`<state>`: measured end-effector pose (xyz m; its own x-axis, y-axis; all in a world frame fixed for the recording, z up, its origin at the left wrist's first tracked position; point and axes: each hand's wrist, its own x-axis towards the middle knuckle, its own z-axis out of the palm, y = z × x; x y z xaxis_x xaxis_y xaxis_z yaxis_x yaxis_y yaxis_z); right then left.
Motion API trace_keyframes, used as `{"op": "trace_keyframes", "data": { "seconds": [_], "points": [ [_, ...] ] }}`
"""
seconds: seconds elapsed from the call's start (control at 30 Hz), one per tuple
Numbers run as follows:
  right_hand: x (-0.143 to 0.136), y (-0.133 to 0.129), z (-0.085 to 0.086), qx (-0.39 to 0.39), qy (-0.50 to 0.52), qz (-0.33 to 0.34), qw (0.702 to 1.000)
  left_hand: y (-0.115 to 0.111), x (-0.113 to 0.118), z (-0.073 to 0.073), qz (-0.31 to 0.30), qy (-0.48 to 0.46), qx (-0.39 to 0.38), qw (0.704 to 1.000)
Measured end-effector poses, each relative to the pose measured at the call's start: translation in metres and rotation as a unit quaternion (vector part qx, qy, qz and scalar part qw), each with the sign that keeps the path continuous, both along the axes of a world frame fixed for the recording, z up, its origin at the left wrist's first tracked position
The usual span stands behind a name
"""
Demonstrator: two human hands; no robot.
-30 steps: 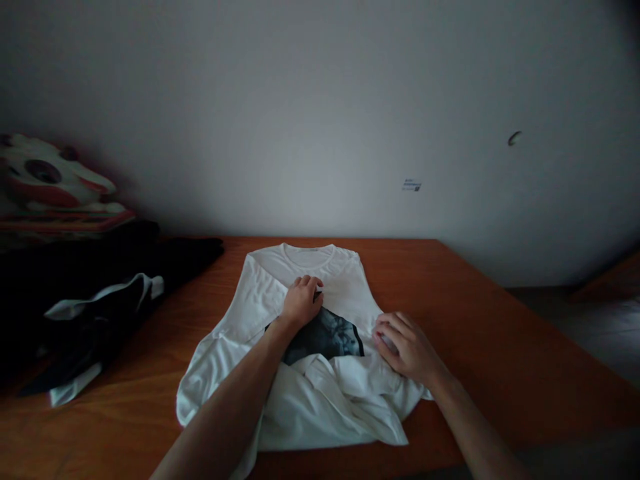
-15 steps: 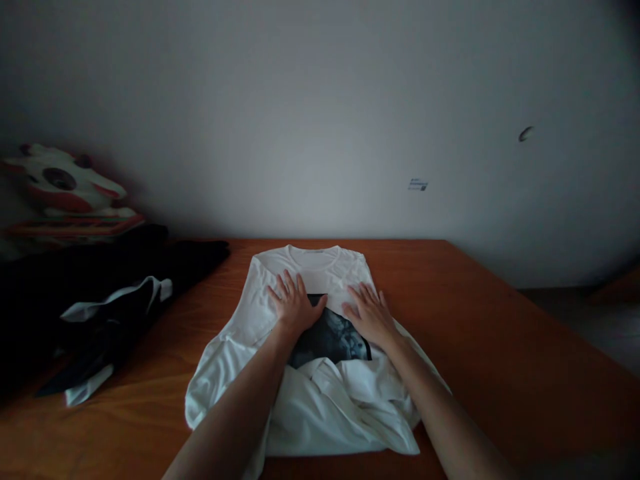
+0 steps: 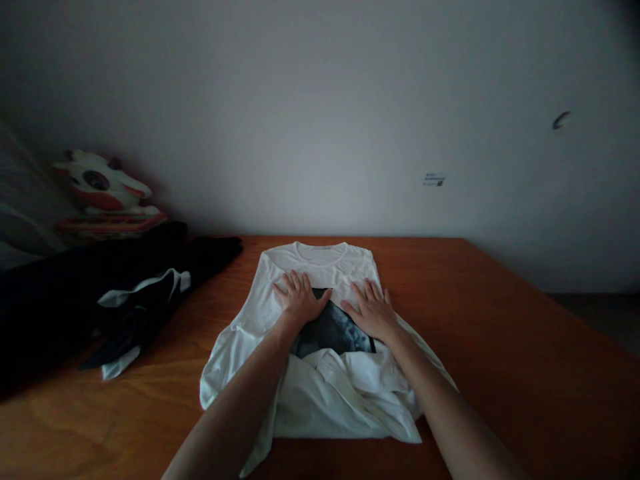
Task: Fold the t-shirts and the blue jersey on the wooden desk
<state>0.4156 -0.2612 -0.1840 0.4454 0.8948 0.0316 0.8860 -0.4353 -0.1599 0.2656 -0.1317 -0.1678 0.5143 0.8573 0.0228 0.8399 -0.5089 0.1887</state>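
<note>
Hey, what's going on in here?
A person's left hand and right hand rest spread open on a white shirt, either side of the upper part of its dark print. The shirt lies on a wooden table, collar toward the wall, its lower part in loose folds. Dark clothes lie to the left, with a cow-like toy behind them.

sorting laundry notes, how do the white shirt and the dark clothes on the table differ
The white shirt bears a dark print; the dark clothes show white parts. The shirt's upper part is spread out; the dark clothes lie heaped. The left hand and right hand touch the shirt, not the dark clothes. Both lie on the table.
</note>
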Motion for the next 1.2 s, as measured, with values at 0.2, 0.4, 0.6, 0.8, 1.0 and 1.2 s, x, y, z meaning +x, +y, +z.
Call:
{"op": "trace_keyframes", "data": {
  "seconds": [0.2,0.4,0.6,0.8,1.0,1.2],
  "points": [
    [-0.002,0.008,0.004,0.006,0.007,0.003,1.0,0.029,-0.017,0.016,-0.033,-0.049,-0.062,0.996],
    [0.002,0.001,0.004,0.005,0.001,-0.012,1.0,0.064,-0.097,0.013,-0.129,-0.1,0.046,0.985],
    [0.017,-0.018,-0.001,0.047,-0.023,0.048,0.997,0.071,-0.159,-0.011,-0.212,-0.099,0.031,0.972],
    [0.023,-0.021,-0.012,0.156,0.005,0.044,0.987,0.061,-0.166,0.006,-0.245,-0.176,0.064,0.951],
    [0.024,-0.038,0.014,0.265,0.159,0.115,0.944,0.036,-0.178,0.036,-0.367,-0.157,-0.067,0.914],
    [0.018,-0.062,0.04,0.04,0.366,0.136,0.92,0.024,-0.178,0.05,-0.367,-0.077,-0.169,0.911]
  ]
}}
